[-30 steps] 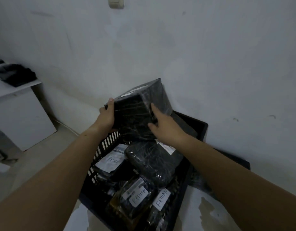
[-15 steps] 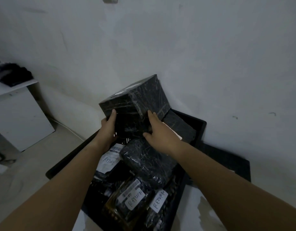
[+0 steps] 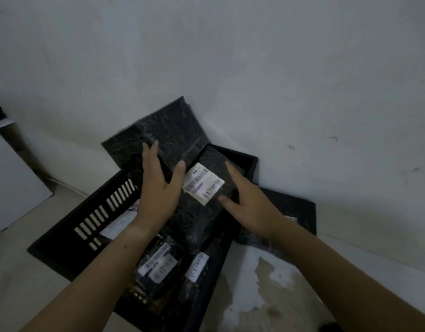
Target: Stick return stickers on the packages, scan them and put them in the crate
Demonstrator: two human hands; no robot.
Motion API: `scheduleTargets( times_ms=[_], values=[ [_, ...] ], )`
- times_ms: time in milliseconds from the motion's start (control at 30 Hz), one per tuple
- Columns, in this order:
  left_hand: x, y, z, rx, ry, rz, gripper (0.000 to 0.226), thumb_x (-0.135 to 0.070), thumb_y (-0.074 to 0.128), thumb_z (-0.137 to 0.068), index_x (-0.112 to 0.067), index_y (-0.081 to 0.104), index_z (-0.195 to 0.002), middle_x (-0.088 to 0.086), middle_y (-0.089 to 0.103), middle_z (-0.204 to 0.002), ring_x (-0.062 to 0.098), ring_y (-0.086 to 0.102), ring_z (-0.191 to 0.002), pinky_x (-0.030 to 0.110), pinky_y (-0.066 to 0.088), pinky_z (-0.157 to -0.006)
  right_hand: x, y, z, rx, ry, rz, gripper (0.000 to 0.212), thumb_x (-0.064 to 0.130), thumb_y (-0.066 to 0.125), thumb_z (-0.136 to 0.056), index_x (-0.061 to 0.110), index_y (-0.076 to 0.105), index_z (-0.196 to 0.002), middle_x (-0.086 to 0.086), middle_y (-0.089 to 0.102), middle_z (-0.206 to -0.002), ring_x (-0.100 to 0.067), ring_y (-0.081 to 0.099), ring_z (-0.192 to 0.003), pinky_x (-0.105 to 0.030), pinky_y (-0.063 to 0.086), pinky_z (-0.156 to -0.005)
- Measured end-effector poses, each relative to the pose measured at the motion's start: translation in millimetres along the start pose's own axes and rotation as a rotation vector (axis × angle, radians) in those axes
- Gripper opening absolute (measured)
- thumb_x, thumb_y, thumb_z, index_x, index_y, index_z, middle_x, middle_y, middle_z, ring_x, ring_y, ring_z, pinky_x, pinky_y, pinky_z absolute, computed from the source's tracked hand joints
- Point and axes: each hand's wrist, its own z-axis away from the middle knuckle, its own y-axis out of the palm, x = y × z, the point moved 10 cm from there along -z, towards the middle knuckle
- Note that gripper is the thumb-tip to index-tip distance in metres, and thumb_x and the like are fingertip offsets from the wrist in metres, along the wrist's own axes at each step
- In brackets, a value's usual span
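Note:
A black slotted crate (image 3: pixel 70 238) sits on the floor against the wall, filled with several black-wrapped packages bearing white "RETURN" stickers. A large black box (image 3: pixel 168 130) lies at the crate's far end, tilted against the wall. My left hand (image 3: pixel 158 188) is open, its straight fingers resting on that box's near side. My right hand (image 3: pixel 249 202) is open with fingers spread beside a long black package (image 3: pixel 216 164) whose barcode label and return sticker (image 3: pixel 203 184) face up.
A second black tray or lid (image 3: pixel 300 209) lies to the right of the crate. White furniture (image 3: pixel 12 185) stands at the left. The floor at the lower right is stained. The wall runs close behind the crate.
The large box went from being held above the crate between both hands to lying at the crate's far end. Both hands have let go and opened.

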Motion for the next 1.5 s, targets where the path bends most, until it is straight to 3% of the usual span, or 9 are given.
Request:
scheduleTargets(
  times_ms=[133, 200, 300, 400, 600, 800, 967, 1300, 1500],
  values=[
    [-37.5, 43.8, 25.3, 0.093, 0.117, 0.045, 0.073, -0.061, 0.050, -0.098, -0.044, 0.012, -0.158, -0.019, -0.008, -0.170, 0.001, -0.003, -0.156, 0.009, 0.013, -0.115, -53.2, -41.2, 52.1, -0.092, 0.098, -0.002, 0.076, 0.026, 0.060, -0.097, 0.035, 0.011, -0.155, 0.031, 0.019, -0.147, 0.017, 0.024, -0.134, -0.003, 0.024, -0.107],
    [-41.5, 64.7, 33.9, 0.125, 0.094, 0.090, 0.077, -0.064, 0.051, -0.091, -0.043, 0.017, -0.157, -0.016, 0.000, -0.171, 0.003, 0.003, -0.157, 0.020, 0.015, -0.122, -90.6, -59.9, 77.4, -0.137, 0.207, 0.031, 0.077, 0.033, 0.059, -0.097, 0.032, 0.010, -0.157, 0.025, 0.019, -0.152, 0.001, 0.031, -0.138, -0.008, 0.033, -0.104],
    [-44.9, 99.3, 45.8, 0.190, 0.105, 0.088, 0.072, -0.054, 0.054, -0.091, -0.040, 0.024, -0.155, -0.007, 0.020, -0.170, 0.007, 0.018, -0.156, 0.038, 0.023, -0.127, -135.0, -84.2, 110.1, -0.225, 0.322, 0.035, 0.071, 0.033, 0.056, -0.098, 0.033, 0.016, -0.156, 0.006, 0.041, -0.153, -0.012, 0.051, -0.122, -0.032, 0.050, -0.099],
    [-42.7, 148.7, 59.5, 0.336, 0.092, 0.070, 0.061, -0.040, 0.059, -0.094, -0.027, 0.041, -0.152, -0.009, 0.035, -0.162, 0.001, 0.030, -0.148, 0.018, 0.023, -0.122, -168.4, -93.3, 133.1, -0.294, 0.422, -0.025, 0.066, 0.027, 0.056, -0.099, 0.029, 0.020, -0.154, 0.000, 0.040, -0.152, -0.018, 0.047, -0.129, -0.033, 0.042, -0.100],
    [17.2, 235.5, 84.6, 0.581, -0.417, 0.188, 0.059, -0.034, 0.062, -0.101, -0.029, 0.036, -0.153, -0.008, 0.048, -0.139, 0.003, 0.053, -0.115, 0.024, 0.039, -0.099, -236.7, -74.5, 156.7, -0.301, 0.649, -0.149, 0.075, 0.036, 0.055, -0.099, 0.026, 0.011, -0.158, -0.002, 0.020, -0.164, -0.027, 0.029, -0.146, -0.045, 0.031, -0.115],
    [58.6, 258.1, 86.7, 0.615, -0.527, 0.092, 0.076, -0.033, 0.061, -0.101, -0.024, 0.017, -0.162, -0.003, 0.047, -0.143, 0.013, 0.050, -0.123, 0.027, 0.040, -0.102, -267.0, -49.0, 150.6, -0.313, 0.761, -0.334, 0.069, 0.030, 0.052, -0.102, 0.023, 0.011, -0.158, -0.007, 0.033, -0.157, -0.030, 0.042, -0.137, -0.038, 0.039, -0.099],
    [69.5, 270.4, 85.5, 0.570, -0.508, 0.048, 0.073, -0.033, 0.066, -0.097, -0.023, 0.028, -0.159, 0.000, 0.049, -0.149, 0.019, 0.051, -0.132, 0.040, 0.041, -0.116, -275.8, -39.6, 138.9, -0.343, 0.767, -0.401, 0.050, 0.025, 0.050, -0.102, 0.026, 0.029, -0.148, -0.005, 0.054, -0.137, -0.025, 0.058, -0.103, -0.037, 0.046, -0.085],
    [70.4, 261.1, 107.3, 0.530, -0.565, 0.088, 0.072, -0.028, 0.065, -0.093, -0.022, 0.032, -0.156, 0.000, 0.056, -0.141, 0.019, 0.058, -0.123, 0.041, 0.046, -0.112, -273.8, -38.9, 162.7, -0.391, 0.731, -0.325, 0.042, 0.018, 0.040, -0.105, 0.022, 0.038, -0.146, 0.002, 0.053, -0.125, -0.018, 0.051, -0.105, -0.032, 0.039, -0.086],
    [58.5, 228.3, 174.5, 0.528, -0.539, 0.126, 0.048, -0.026, 0.067, -0.093, -0.034, 0.046, -0.136, -0.007, 0.051, -0.137, 0.007, 0.057, -0.116, 0.026, 0.047, -0.098, -245.6, -29.4, 227.9, -0.349, 0.682, -0.355, 0.038, 0.021, 0.041, -0.106, 0.030, 0.043, -0.143, 0.010, 0.056, -0.129, -0.008, 0.055, -0.112, -0.027, 0.043, -0.090]
  ],
)
